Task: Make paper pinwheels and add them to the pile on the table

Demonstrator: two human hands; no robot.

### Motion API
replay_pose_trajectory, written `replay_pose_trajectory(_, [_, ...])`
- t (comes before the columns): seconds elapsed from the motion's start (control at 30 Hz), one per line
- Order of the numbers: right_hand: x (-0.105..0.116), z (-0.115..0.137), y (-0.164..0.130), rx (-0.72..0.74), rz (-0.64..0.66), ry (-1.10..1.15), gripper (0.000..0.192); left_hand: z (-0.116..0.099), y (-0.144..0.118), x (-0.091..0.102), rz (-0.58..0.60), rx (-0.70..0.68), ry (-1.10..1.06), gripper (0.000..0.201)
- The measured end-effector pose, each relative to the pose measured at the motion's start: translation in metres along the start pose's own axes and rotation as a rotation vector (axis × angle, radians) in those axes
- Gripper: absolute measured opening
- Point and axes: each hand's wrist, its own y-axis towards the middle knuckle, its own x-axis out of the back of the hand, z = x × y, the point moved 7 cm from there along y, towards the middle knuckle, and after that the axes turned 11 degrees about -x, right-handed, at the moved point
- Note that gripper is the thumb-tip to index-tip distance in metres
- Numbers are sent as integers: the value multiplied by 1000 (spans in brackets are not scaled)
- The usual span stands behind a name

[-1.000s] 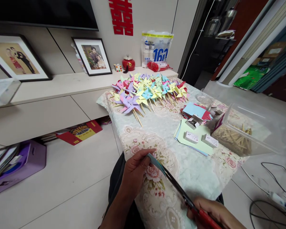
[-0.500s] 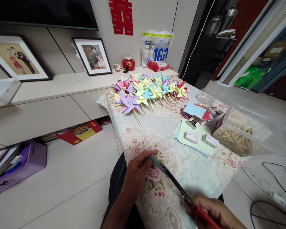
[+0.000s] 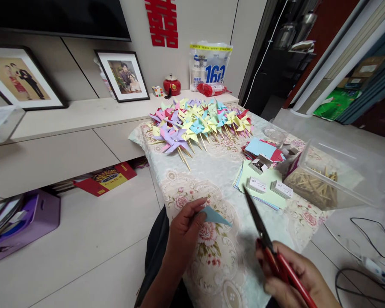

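fingers (image 3: pixel 197 212) of our left hand (image 3: pixel 182 233) pinch a blue paper (image 3: pixel 215 217) over the near table (image 3: pixel 211 179) edge. right hand (image 3: pixel 295 276) grips shut scissors (image 3: pixel 269 246), tip up near it. risks: tip could nick the thumb; light pinch could drop the paper.

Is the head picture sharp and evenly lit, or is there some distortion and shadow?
Head view: soft, even light; straight wall lines lean outward at the edges. The scissors cast a faint shadow on the tablecloth. The right hand is cut off by the frame; the blue paper looks sharp.
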Motion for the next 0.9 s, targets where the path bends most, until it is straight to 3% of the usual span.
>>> replay_pose_trajectory(0.23, [-11, 54, 18, 300, -306, 135, 36, -31, -10, -18, 83, -263, 300, 36])
replay_pose_trajectory(0.33, [-27, 60, 29, 317, -273, 163, 38, -40, -14, -25, 101, -353, 321, 37])
replay_pose_trajectory(0.47, [-40, 65, 37, 340, -188, 206, 40, -45, -18, -28, 106, -361, 292, 38])
replay_pose_trajectory(0.57, [-38, 72, 39, 320, -153, 219, 38, -44, -18, -22, 105, -288, 231, 35])
replay_pose_trajectory(0.77, [-38, 76, 47, 245, 39, 249, 36, -11, -12, -14, 21, 149, -258, 33])
replay_pose_trajectory(0.9, [-50, 74, 50, 218, 204, 285, 32, -5, -15, -29, 194, 196, -368, 27])
